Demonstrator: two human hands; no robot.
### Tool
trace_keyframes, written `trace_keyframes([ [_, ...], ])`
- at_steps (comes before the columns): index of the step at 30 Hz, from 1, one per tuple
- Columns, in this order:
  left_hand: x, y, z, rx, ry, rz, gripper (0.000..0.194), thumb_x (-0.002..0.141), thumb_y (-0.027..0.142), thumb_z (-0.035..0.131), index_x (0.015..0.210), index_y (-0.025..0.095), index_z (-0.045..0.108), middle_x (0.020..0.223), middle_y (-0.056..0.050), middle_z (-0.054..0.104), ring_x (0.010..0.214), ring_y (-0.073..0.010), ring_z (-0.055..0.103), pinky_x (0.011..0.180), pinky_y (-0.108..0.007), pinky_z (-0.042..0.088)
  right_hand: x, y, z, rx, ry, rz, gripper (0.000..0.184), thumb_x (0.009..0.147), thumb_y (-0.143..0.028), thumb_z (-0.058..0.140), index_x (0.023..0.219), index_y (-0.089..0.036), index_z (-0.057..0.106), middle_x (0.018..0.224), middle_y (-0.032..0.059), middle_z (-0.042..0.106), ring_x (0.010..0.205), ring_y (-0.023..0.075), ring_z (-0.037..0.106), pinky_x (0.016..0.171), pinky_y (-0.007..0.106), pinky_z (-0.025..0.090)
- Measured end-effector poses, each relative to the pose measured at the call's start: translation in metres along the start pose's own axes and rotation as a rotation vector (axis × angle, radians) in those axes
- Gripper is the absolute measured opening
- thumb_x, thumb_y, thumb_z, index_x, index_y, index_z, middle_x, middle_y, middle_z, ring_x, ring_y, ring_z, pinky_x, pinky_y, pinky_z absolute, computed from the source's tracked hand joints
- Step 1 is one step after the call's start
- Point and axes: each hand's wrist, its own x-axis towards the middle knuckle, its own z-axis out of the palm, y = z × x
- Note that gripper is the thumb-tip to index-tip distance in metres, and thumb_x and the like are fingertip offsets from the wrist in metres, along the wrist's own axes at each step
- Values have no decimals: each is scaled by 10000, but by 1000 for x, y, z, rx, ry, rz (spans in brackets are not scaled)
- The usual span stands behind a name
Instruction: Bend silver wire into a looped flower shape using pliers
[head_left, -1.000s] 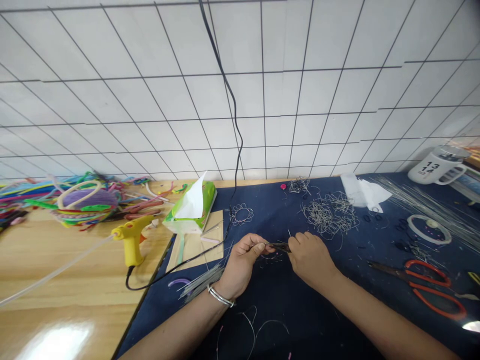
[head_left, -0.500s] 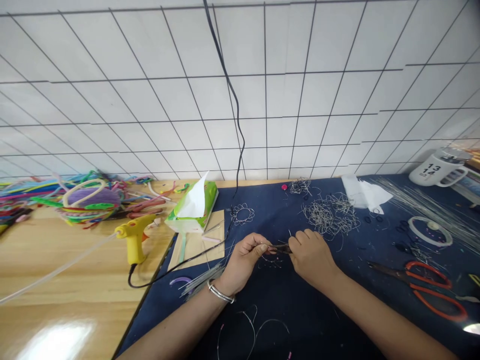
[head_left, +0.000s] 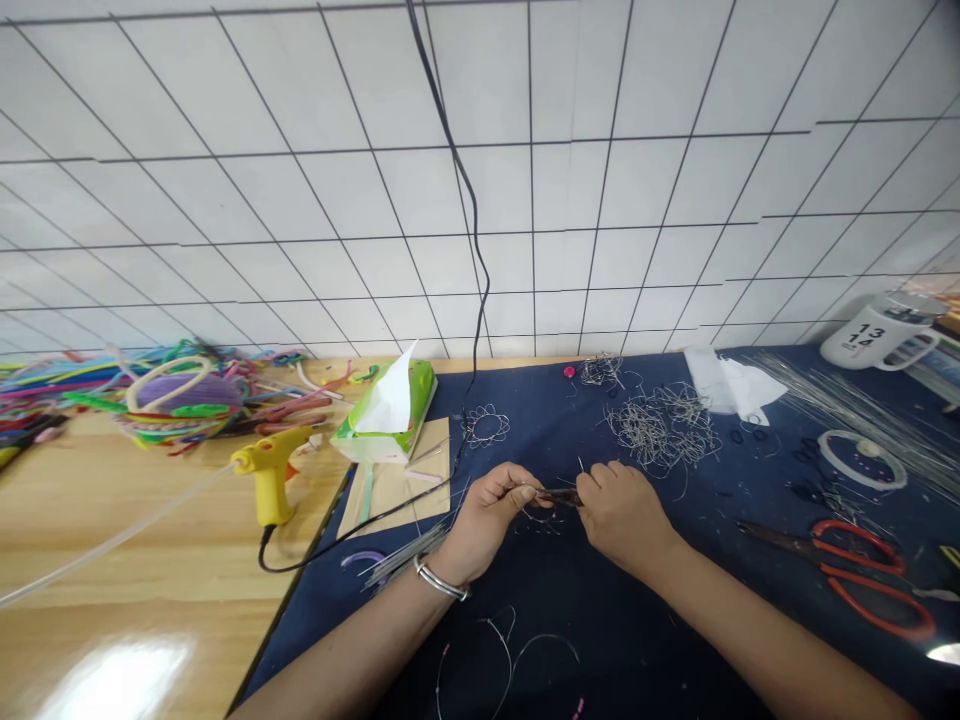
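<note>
My left hand point(head_left: 499, 510), with a silver bangle at the wrist, pinches a thin wire piece point(head_left: 544, 518) whose looped part hangs just below the fingertips. My right hand point(head_left: 622, 510) is closed around dark pliers point(head_left: 561, 496). The jaws of the pliers point left and meet the wire at my left fingertips; their handles are hidden inside my right fist. A short wire end sticks up beside my right hand. Beyond my hands, a flower-shaped wire ring point(head_left: 487, 425) lies on the dark blue cloth point(head_left: 615, 620). Nearer to me lie loose curved wires point(head_left: 510, 660).
On the left are a yellow glue gun point(head_left: 270, 480), its black cord, a green tissue pack point(head_left: 390, 410) and colourful pipe cleaners point(head_left: 187, 400). Tangled wire point(head_left: 664, 425), orange-handled scissors point(head_left: 847, 570), a white ring point(head_left: 862, 460) and a white mug point(head_left: 874, 335) are on the right.
Both hands stay almost in place, the left still pinching the wire and the right still gripping the pliers. The view has shifted very slightly.
</note>
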Motion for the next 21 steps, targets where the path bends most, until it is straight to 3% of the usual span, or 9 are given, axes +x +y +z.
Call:
trace_keyframes([
  [21, 0, 4, 0, 42, -9, -13, 99, 806, 229, 534, 809, 134, 562, 737, -38, 639, 717, -149, 591, 724, -299, 438, 2, -2, -5, 123, -206, 69, 205, 841, -302, 377, 721, -184, 495, 708, 21, 548, 634, 123, 466, 564, 253, 245],
])
